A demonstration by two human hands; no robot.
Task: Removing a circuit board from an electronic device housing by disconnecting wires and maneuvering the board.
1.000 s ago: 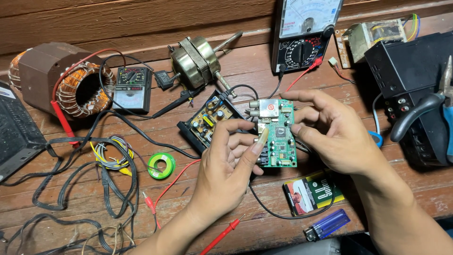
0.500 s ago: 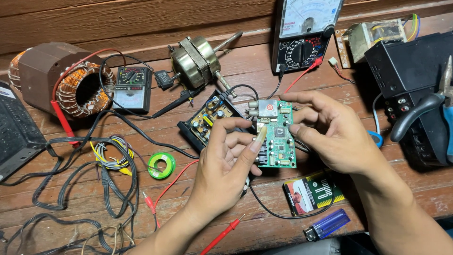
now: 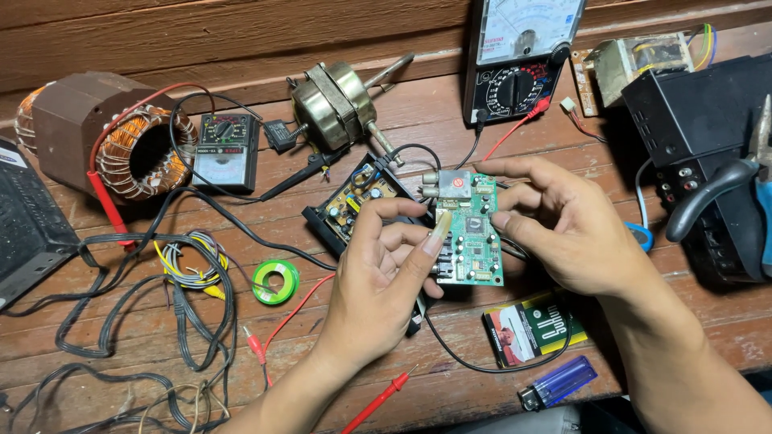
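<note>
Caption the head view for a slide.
Left hand and right hand hold a green circuit board above a cluttered wooden bench.

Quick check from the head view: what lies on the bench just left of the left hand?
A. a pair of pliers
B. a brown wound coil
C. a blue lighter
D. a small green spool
D: the small green spool lies on the wooden bench just left of the left hand, which together with the right hand holds the green circuit board.
</note>
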